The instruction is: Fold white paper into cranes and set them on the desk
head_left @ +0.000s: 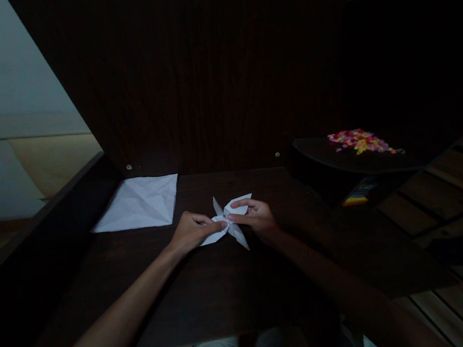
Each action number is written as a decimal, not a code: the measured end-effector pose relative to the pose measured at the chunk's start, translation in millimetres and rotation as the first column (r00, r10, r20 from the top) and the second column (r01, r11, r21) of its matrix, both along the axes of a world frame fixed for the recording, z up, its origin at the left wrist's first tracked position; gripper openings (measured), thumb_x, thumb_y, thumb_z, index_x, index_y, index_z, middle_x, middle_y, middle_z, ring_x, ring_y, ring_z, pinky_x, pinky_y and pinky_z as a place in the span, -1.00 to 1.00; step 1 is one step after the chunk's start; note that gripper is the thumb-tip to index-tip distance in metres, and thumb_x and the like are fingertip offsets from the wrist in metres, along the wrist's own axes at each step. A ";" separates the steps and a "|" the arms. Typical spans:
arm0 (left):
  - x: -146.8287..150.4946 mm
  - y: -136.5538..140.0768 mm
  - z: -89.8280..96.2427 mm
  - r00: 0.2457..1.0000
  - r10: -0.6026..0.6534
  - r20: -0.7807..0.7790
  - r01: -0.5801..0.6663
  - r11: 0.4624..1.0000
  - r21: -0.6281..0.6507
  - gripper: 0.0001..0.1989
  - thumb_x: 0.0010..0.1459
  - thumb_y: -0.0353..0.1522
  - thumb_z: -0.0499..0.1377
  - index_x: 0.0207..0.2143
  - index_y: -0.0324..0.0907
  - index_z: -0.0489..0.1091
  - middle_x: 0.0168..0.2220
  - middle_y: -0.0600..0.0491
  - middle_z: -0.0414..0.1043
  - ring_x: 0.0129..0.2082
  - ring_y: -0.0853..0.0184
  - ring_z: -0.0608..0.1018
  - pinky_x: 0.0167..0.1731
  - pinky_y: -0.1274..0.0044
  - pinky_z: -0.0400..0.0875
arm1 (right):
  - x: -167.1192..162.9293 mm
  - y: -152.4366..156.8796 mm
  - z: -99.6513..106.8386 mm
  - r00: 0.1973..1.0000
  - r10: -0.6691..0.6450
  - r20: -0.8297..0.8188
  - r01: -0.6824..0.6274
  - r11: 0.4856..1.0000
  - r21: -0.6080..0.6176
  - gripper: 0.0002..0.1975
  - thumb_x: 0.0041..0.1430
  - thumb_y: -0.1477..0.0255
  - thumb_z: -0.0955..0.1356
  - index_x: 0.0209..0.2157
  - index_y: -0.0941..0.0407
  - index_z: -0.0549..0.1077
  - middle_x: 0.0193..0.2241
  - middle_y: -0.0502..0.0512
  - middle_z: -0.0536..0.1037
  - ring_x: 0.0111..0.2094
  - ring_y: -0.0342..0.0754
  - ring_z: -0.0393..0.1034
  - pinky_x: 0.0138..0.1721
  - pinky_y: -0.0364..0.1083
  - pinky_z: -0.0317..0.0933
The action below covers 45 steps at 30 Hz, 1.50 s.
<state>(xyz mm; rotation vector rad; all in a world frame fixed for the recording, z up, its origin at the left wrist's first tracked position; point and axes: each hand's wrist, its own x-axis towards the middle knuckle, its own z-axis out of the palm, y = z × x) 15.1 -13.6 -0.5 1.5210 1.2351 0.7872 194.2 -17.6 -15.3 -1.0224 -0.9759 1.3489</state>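
A folded white paper with several pointed flaps sits between my hands, over the middle of the dark desk. My left hand pinches its left part, the thumb lying near the centre. On the other side my right hand grips the upper right flap between thumb and fingers. One narrow point sticks up at the back and another reaches down toward me. The undersides of the paper and some fingertips are hidden.
Creased white paper sheets lie at the desk's back left. A raised side board borders the left. At right, a curved shelf carries a pile of small pink, red and yellow pieces. A tall dark panel closes the back.
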 end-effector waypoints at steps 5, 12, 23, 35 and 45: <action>0.1 -0.3 1.5 1.000 0.000 -0.006 0.000 1.000 0.002 -0.65 -0.23 -0.12 0.33 -0.64 -0.27 0.51 -0.67 0.07 0.39 -0.66 0.46 0.29 -0.66 0.60 0.07 | 0.5 0.7 -2.4 1.000 -0.002 0.006 0.002 1.000 -0.007 -0.64 -0.49 0.46 0.56 -0.50 0.16 0.51 -0.56 0.00 0.53 -0.55 -0.13 0.39 -0.45 -0.12 0.28; -1.2 1.0 1.9 1.000 -0.011 0.003 0.011 0.999 -0.031 -0.62 -0.17 -0.08 0.27 -0.59 -0.26 0.54 -0.74 0.14 0.27 -0.70 0.50 0.19 -0.67 0.59 -0.03 | 0.8 4.2 -6.1 1.000 -0.026 0.002 0.026 1.000 -0.012 -0.62 -0.51 0.46 0.57 -0.50 0.17 0.51 -0.55 0.03 0.54 -0.57 -0.14 0.38 -0.49 -0.13 0.26; -3.9 3.6 -3.7 1.000 -0.030 -0.010 0.030 0.999 -0.015 -0.56 -0.09 -0.04 0.22 -0.54 -0.28 0.54 -0.78 0.20 0.07 -0.71 0.53 0.05 -0.66 0.59 -0.15 | 2.3 5.9 -12.1 1.000 -0.007 -0.028 0.007 1.000 0.005 -0.62 -0.49 0.47 0.57 -0.47 0.18 0.51 -0.52 0.04 0.55 -0.52 -0.11 0.42 -0.45 -0.11 0.30; -2.0 1.4 1.8 1.000 -0.022 -0.005 0.022 1.000 -0.015 -0.59 -0.14 -0.07 0.25 -0.56 -0.28 0.54 -0.77 0.17 0.18 -0.70 0.51 0.13 -0.66 0.59 -0.09 | 1.8 5.0 -6.9 1.000 -0.021 -0.022 0.021 1.000 0.001 -0.62 -0.50 0.48 0.57 -0.48 0.18 0.50 -0.53 0.03 0.54 -0.54 -0.13 0.40 -0.46 -0.12 0.27; -0.1 0.4 0.7 1.000 0.005 0.022 -0.004 0.999 -0.045 -0.64 -0.23 -0.12 0.32 -0.57 -0.28 0.51 -0.68 0.12 0.34 -0.68 0.51 0.23 -0.67 0.62 0.03 | 1.6 4.6 -5.8 1.000 -0.010 -0.004 0.010 1.000 0.027 -0.62 -0.50 0.46 0.57 -0.49 0.16 0.51 -0.51 0.02 0.55 -0.51 -0.12 0.40 -0.44 -0.12 0.28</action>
